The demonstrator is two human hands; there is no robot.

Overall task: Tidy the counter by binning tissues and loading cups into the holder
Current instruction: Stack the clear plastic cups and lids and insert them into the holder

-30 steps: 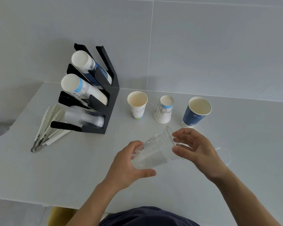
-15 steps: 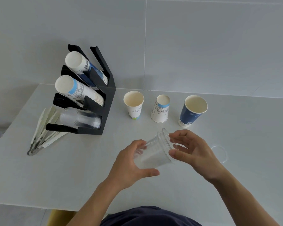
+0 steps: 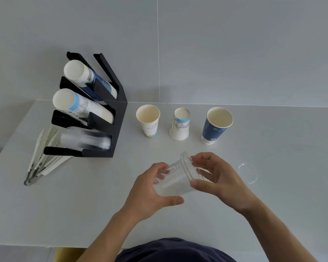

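Observation:
Both hands hold clear plastic cups [image 3: 178,178] tilted above the counter's middle. My left hand [image 3: 150,193] wraps the base end and my right hand [image 3: 216,178] grips the rim end. A black three-tier cup holder [image 3: 119,110] stands at the back left, with white paper cup stacks in its top two tiers and clear cups [image 3: 85,138] in the bottom tier. Three loose paper cups stand in a row behind my hands: a white one [image 3: 149,121] upright, a white one [image 3: 180,125] upside down, and a blue one [image 3: 216,127] upright.
A clear plastic lid [image 3: 247,173] lies flat to the right of my right hand. White tongs [image 3: 42,156] lie left of the holder near the counter's left edge. A grey tiled wall rises behind the counter [image 3: 64,205].
The two hands have stayed together on the clear cups, and the cups have tilted slightly. The view has shifted a little, so the holder and paper cups sit lower left in frame.

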